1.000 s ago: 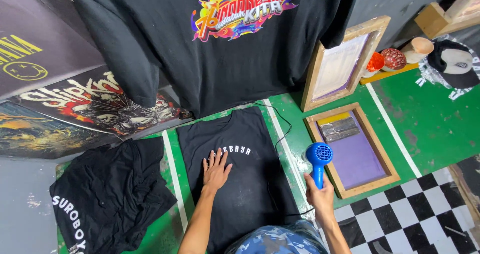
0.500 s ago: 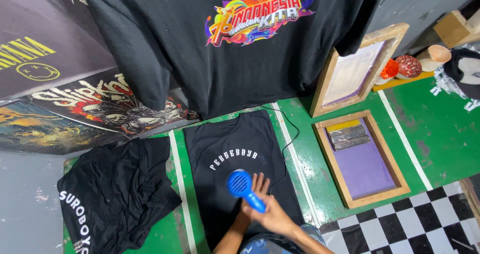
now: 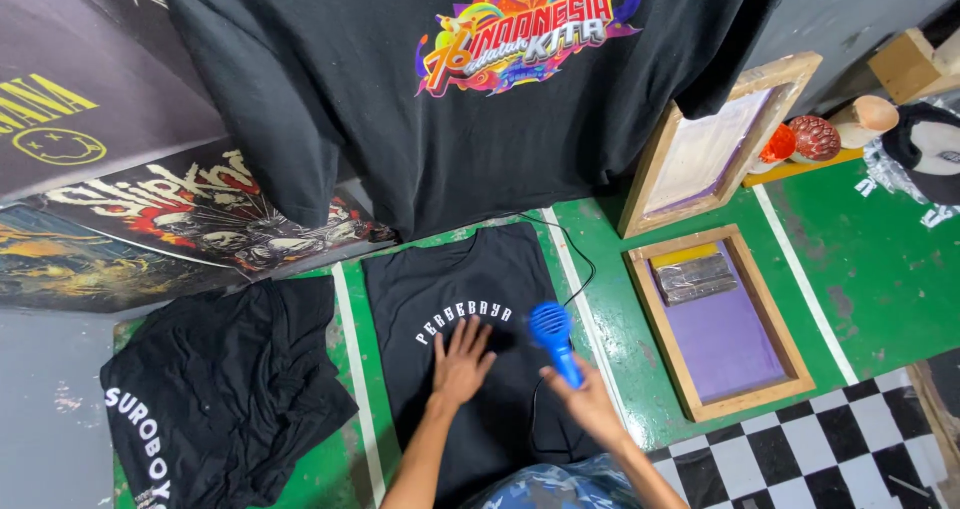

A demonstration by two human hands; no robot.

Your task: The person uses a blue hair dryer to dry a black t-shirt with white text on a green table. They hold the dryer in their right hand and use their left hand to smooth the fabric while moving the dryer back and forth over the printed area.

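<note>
A black t-shirt [image 3: 470,279] with an arc of white lettering lies flat on the green table. My left hand [image 3: 462,362] rests on it just below the lettering, palm down and fingers spread. My right hand [image 3: 585,404] grips the handle of a blue hair dryer [image 3: 552,331], whose head points at the right end of the lettering. The dryer's black cord [image 3: 578,259] runs up over the shirt's right edge.
A wooden printing screen [image 3: 722,321] with purple mesh and a squeegee lies flat at the right; another screen [image 3: 712,149] leans behind it. A pile of black shirts [image 3: 225,389] sits at the left. A large printed black shirt [image 3: 480,79] hangs above, posters at left.
My right hand carried the dryer from the right screen's edge over the shirt, then shifted it right of the lettering. My left hand left the shirt briefly and is flat on it again.
</note>
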